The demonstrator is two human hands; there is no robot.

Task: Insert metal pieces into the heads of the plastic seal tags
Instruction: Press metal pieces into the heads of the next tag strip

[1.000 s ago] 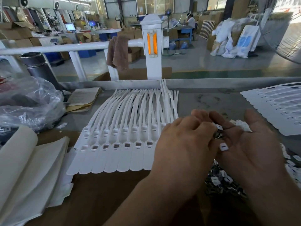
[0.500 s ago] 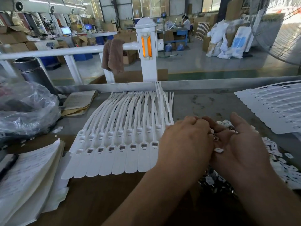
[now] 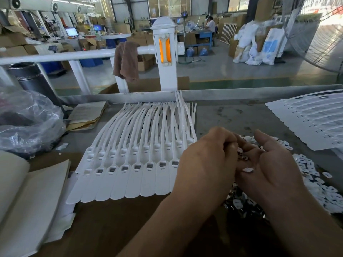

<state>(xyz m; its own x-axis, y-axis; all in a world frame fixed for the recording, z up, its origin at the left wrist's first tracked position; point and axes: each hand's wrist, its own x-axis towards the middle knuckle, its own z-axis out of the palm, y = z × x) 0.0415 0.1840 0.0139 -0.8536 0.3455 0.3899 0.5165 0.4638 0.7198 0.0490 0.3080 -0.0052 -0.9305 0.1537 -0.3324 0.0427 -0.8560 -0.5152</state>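
Observation:
A joined row of white plastic seal tags (image 3: pixel 133 175) lies on the table with its heads towards me and its tails fanned away. Several heads show a dark square opening. My right hand (image 3: pixel 274 167) is palm up and cupped to the right of the row, with small metal pieces (image 3: pixel 242 157) and a white cap (image 3: pixel 248 170) lying in it. My left hand (image 3: pixel 206 164) is curled over that palm, fingertips pinching at the metal pieces. Below both hands sits a pile of metal pieces and white caps (image 3: pixel 239 203).
More white caps (image 3: pixel 311 175) are scattered to the right, and a second sheet of tags (image 3: pixel 315 123) lies at the far right. On the left are a clear plastic bag (image 3: pixel 27 123), a steel flask (image 3: pixel 27 76), an open notebook (image 3: pixel 27 201) and a paper pad (image 3: pixel 87 115). The table's raised metal rim (image 3: pixel 241 93) runs behind.
Both hands stayed together over the pile while my view shifted slightly. The left fingertips remain in the right palm; the white cap has slid lower on it.

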